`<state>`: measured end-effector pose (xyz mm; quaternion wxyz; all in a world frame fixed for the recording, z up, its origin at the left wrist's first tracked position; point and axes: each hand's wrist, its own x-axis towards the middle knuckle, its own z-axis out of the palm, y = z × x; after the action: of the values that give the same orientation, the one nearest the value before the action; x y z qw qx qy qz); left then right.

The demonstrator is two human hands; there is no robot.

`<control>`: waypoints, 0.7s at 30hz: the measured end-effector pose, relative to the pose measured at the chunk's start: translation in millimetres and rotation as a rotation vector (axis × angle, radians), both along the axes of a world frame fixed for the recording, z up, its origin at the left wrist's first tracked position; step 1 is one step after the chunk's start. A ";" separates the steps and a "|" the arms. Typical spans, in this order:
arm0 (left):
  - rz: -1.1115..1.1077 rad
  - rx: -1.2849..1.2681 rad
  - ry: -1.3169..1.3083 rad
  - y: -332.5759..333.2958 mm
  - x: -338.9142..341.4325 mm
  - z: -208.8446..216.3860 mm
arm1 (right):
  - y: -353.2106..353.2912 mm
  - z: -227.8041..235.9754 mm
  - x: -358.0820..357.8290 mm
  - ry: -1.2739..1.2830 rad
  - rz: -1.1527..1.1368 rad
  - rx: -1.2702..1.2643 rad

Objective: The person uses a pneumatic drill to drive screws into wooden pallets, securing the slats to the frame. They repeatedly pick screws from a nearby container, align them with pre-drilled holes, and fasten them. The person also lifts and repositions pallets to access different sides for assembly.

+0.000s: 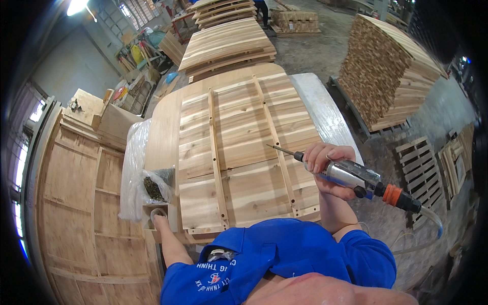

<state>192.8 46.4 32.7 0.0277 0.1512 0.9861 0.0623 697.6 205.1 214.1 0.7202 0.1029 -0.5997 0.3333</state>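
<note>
My right hand (328, 160) is wrapped round a silver air screwdriver (358, 177), raised over the right side of a wooden panel (244, 132). The driver's long thin bit points left across the panel, apart from its surface. Two narrow battens (215, 157) run along the panel, with dark holes or screw heads in them. My left hand (158, 213) reaches down into a small open box (172, 217) at the panel's near left corner; its fingers are hidden. Just beyond the box lies a clear plastic bag (152, 188) of small dark pieces, perhaps screws.
Plastic-wrapped padding (136, 152) borders the work surface on the left, near a large wooden frame (96, 203). More panels are stacked ahead (229, 46). A tall stack of boards (381, 71) and a slatted pallet (419, 168) stand to the right. An air hose (432, 218) trails from the driver.
</note>
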 end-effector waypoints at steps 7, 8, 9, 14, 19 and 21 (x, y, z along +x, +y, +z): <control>0.037 0.093 -0.002 -4.6 2.8 -4.5 | -0.8 -0.6 -3.3 -0.029 0.009 0.011; 0.021 0.135 0.015 -7.6 6.8 -4.7 | -1.8 -1.3 -3.1 -0.033 0.005 0.007; 0.008 0.177 0.036 -11.3 7.5 -4.8 | -2.9 -1.3 -3.3 -0.034 0.005 0.004; 0.024 0.256 0.119 -16.3 5.5 -6.7 | -4.7 -2.1 -6.8 -0.026 0.019 -0.016; 0.046 0.318 0.128 -17.5 2.6 -9.3 | -7.4 -2.3 -9.0 -0.060 0.011 -0.010; 0.038 0.355 0.096 -18.3 2.1 -9.5 | -8.9 -1.6 -9.2 -0.067 0.009 -0.016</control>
<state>195.0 28.1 23.2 -0.0476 0.1378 0.9626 0.2284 688.5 196.2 212.5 0.6990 0.0884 -0.6203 0.3446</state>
